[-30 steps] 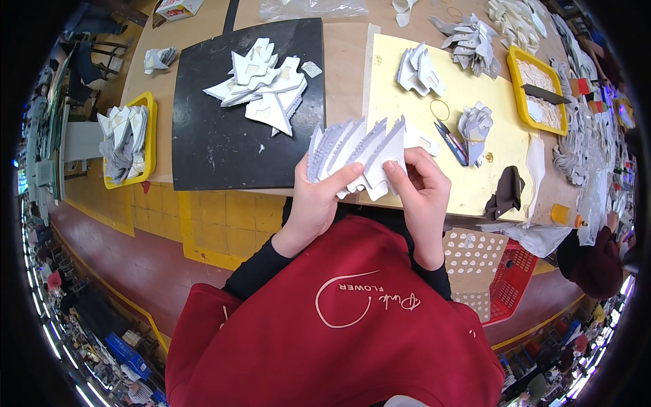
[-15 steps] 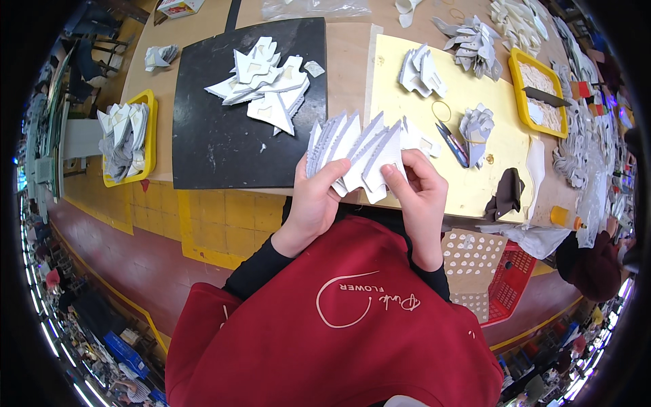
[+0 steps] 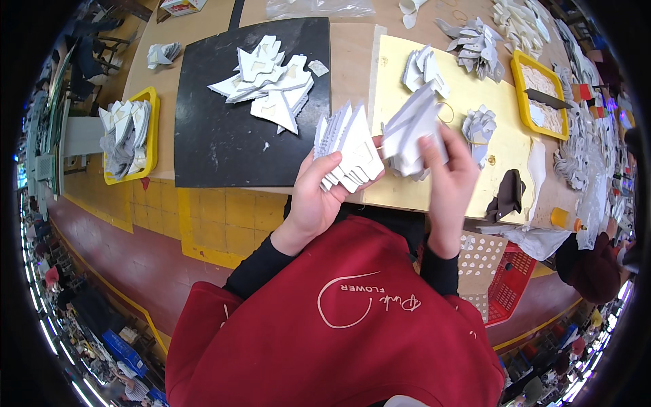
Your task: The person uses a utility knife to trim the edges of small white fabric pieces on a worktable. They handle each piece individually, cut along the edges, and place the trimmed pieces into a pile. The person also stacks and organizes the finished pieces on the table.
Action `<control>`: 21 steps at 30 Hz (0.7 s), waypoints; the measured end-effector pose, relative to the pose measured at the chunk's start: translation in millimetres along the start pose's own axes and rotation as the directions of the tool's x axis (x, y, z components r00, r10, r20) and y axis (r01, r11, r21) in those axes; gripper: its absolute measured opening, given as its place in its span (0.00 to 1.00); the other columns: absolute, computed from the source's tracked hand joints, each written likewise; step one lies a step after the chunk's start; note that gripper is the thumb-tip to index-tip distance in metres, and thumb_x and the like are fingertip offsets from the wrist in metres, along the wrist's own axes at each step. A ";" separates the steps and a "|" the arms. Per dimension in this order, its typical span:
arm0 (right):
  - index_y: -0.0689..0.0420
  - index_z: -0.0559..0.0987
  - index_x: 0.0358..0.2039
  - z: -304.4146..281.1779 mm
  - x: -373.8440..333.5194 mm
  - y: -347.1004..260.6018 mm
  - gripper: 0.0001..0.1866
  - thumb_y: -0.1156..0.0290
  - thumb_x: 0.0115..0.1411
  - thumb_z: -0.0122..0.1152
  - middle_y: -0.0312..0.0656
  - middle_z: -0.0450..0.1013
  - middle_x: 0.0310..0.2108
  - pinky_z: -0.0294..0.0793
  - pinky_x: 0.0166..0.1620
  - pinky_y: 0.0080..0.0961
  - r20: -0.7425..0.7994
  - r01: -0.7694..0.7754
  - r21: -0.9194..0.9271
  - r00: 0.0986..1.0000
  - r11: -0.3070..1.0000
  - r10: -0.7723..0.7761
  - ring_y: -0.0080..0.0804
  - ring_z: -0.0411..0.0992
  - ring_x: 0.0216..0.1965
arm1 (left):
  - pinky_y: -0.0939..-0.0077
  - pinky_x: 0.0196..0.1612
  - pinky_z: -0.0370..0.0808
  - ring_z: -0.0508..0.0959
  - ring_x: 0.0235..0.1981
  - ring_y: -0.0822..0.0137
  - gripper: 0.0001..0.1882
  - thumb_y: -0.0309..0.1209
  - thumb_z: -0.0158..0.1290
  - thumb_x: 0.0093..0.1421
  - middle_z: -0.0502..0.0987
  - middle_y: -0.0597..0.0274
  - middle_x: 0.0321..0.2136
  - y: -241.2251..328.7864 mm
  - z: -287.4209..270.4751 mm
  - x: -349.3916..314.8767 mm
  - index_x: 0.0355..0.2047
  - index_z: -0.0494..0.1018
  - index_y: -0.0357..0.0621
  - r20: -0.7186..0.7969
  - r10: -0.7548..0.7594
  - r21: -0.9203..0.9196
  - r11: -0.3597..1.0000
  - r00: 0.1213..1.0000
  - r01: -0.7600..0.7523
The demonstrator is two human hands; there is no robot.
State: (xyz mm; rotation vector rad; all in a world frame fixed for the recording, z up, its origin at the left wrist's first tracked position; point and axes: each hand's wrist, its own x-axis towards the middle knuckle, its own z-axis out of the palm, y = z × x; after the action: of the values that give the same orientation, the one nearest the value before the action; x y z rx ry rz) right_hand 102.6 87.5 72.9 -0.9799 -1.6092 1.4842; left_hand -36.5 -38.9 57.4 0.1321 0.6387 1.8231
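My left hand [image 3: 317,188] is closed round a fanned stack of white shoe-upper pieces [image 3: 354,150] with grey edges, its thumb pressed on the front. To its right, my right hand [image 3: 453,178] grips a second bunch of similar white pieces [image 3: 412,129], blurred by motion. The two bunches are apart at the top and close together near the fingertips of my left hand. Beyond them, more white pieces [image 3: 268,78] lie heaped on a black board [image 3: 203,142].
A yellow sheet [image 3: 434,193] on the right carries a small pile [image 3: 426,73] and a banded bundle [image 3: 479,127]. A dark cloth piece [image 3: 507,197] lies near its front edge. Yellow trays stand at the left [image 3: 154,129] and right [image 3: 560,125]. A red crate [image 3: 512,285] is below.
The single fanned bunch is now split in two. My right hand has moved right with its share, while my left hand keeps the rest almost in place.
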 end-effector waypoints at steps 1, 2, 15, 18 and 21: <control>0.70 0.77 0.49 -5.7 12.7 -4.9 0.16 0.74 0.64 0.62 0.38 0.77 0.37 0.71 0.40 0.15 -0.036 0.033 -0.038 0.999 0.999 -0.034 0.17 0.71 0.36 | 0.56 0.56 0.77 0.76 0.55 0.52 0.24 0.29 0.43 0.69 0.71 0.38 0.56 -0.4 -2.2 -0.3 0.61 0.58 0.26 -0.044 -0.007 0.070 0.997 0.999 0.010; 0.70 0.78 0.48 -9.8 26.4 -6.5 0.16 0.72 0.64 0.62 0.37 0.78 0.35 0.71 0.39 0.14 -0.069 0.064 -0.076 0.995 0.995 -0.069 0.16 0.71 0.35 | 0.56 0.57 0.76 0.76 0.56 0.51 0.25 0.29 0.42 0.69 0.71 0.37 0.56 -1.4 -5.1 -0.9 0.62 0.57 0.26 -0.089 -0.009 0.140 0.990 0.996 0.022; 0.61 0.81 0.49 -37.3 137.9 65.4 0.19 0.66 0.60 0.65 0.44 0.78 0.42 0.72 0.47 0.26 0.142 0.430 -0.806 0.808 0.407 -0.572 0.33 0.77 0.42 | 0.70 0.53 0.76 0.78 0.51 0.65 0.21 0.23 0.52 0.66 0.75 0.50 0.51 -0.9 -4.9 -8.7 0.58 0.63 0.30 -0.151 0.060 0.200 0.979 0.987 -0.029; 0.62 0.81 0.46 -16.9 84.7 11.4 0.16 0.68 0.59 0.65 0.44 0.77 0.36 0.72 0.42 0.28 0.121 0.352 -0.501 0.933 0.791 -0.339 0.35 0.75 0.36 | 0.71 0.53 0.76 0.78 0.50 0.66 0.21 0.22 0.53 0.65 0.75 0.51 0.50 -2.1 -8.9 -9.1 0.57 0.65 0.30 -0.166 0.090 0.216 0.975 0.982 -0.052; 0.64 0.81 0.40 -4.8 30.1 -15.7 0.10 0.74 0.58 0.66 0.39 0.74 0.30 0.70 0.37 0.21 0.356 0.217 -0.279 0.928 0.935 -0.110 0.25 0.72 0.31 | 0.72 0.51 0.77 0.78 0.49 0.67 0.20 0.21 0.54 0.64 0.76 0.52 0.49 -4.0 -5.7 -4.6 0.56 0.66 0.30 -0.155 0.065 0.221 0.975 0.986 -0.030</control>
State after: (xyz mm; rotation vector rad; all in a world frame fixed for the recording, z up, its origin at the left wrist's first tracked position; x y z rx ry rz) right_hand 92.5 115.8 89.4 -0.7569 -2.1718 1.3552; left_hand -33.7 -44.2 51.7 0.1481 0.9578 1.8180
